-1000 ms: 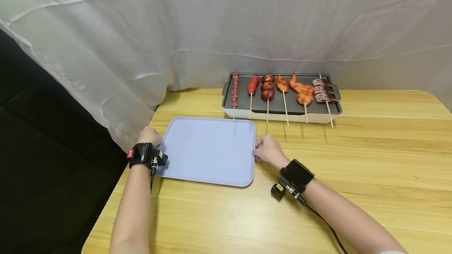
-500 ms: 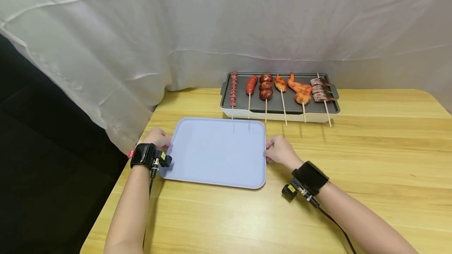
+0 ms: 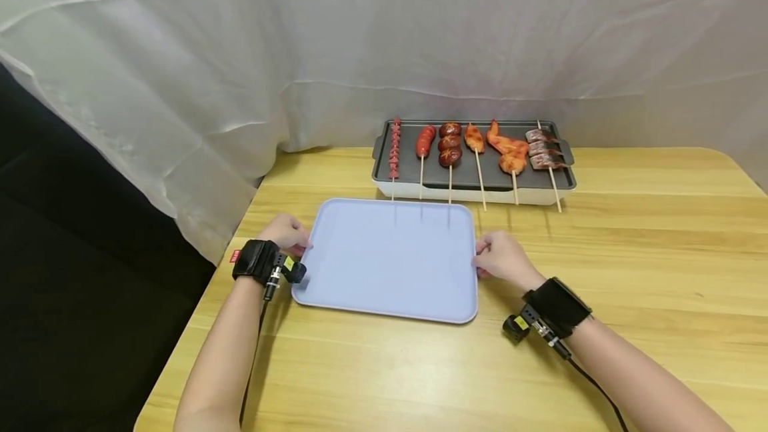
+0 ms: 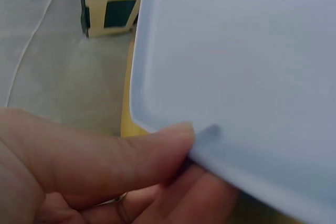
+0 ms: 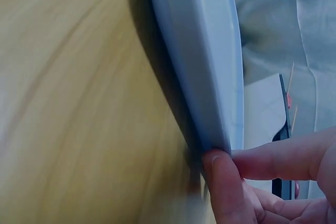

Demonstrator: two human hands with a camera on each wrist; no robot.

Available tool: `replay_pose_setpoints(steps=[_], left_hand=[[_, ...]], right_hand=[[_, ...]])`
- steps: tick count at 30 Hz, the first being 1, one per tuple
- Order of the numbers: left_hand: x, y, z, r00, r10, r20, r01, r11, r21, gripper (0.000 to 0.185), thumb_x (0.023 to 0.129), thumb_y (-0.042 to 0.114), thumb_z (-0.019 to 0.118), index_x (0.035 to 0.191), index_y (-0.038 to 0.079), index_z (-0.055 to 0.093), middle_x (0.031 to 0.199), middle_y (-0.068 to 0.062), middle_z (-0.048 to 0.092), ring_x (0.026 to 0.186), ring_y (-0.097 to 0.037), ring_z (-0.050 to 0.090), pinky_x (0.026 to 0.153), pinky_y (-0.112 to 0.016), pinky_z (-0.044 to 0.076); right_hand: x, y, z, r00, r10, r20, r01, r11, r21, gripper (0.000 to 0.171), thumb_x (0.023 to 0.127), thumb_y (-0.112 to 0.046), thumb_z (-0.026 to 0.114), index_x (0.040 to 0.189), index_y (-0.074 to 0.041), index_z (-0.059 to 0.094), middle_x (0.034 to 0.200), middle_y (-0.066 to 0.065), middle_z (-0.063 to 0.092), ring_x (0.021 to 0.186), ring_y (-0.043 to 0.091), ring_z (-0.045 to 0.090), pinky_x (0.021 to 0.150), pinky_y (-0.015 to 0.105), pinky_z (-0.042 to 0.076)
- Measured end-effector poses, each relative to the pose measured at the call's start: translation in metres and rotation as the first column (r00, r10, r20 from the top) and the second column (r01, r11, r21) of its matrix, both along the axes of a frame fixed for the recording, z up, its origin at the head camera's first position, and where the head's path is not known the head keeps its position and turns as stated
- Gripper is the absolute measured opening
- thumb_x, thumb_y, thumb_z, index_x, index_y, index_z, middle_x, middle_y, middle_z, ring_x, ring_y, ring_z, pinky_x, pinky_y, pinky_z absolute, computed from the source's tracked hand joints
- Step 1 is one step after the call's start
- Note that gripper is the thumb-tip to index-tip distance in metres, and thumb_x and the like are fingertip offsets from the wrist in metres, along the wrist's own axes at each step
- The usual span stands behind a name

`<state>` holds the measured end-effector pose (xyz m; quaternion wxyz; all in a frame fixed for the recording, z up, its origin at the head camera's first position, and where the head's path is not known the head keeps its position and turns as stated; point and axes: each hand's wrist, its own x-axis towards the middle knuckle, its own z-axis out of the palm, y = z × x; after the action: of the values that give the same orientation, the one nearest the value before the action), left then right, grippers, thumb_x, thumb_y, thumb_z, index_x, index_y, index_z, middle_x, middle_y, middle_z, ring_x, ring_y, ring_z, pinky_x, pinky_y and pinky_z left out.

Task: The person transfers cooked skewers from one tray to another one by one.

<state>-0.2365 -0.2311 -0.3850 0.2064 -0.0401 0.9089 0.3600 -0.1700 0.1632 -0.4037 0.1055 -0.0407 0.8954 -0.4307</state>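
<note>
A light blue rectangular tray point(image 3: 387, 259) with a raised rim lies in front of the grill, its inside bare. My left hand point(image 3: 289, 233) pinches the tray's left edge; in the left wrist view its thumb point(image 4: 168, 142) lies over the rim and the other fingers curl beneath. On the opposite short side, my right hand point(image 3: 504, 259) pinches the right edge between thumb and fingers, as the right wrist view shows close up. Both wrists wear black straps with small cameras.
Behind the tray stands an electric grill point(image 3: 474, 193) with a black plate. Several skewers lie across it, among them a sausage point(image 3: 425, 141), mushrooms point(image 3: 450, 145) and a chicken wing point(image 3: 509, 149). Their sticks overhang the front. A pale curtain point(image 3: 456, 25) hangs behind the wooden table point(image 3: 384, 379).
The tray has moved steadily to the right, with both hands holding its two ends. Grill and skewers have stayed in place, apart from a slight shift of the head view.
</note>
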Motion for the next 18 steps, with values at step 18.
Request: replay_pose_setpoints(steps=[18], left_hand=[[0.006,0.048,0.001,0.998,-0.054,-0.013,0.055,0.997,0.054,0.006,0.079,-0.006,0.063,0.081,-0.01,0.06,0.074,-0.012,0.058,0.058,-0.015,0.06,0.06,-0.027,0.059]], right_hand=[[0.015,0.043,0.008,0.999,-0.033,0.02,0.031,0.996,0.089,0.014,0.075,0.002,0.059,0.086,0.011,0.059,0.061,0.008,0.057,0.054,0.015,0.056,0.048,0.025,0.048]])
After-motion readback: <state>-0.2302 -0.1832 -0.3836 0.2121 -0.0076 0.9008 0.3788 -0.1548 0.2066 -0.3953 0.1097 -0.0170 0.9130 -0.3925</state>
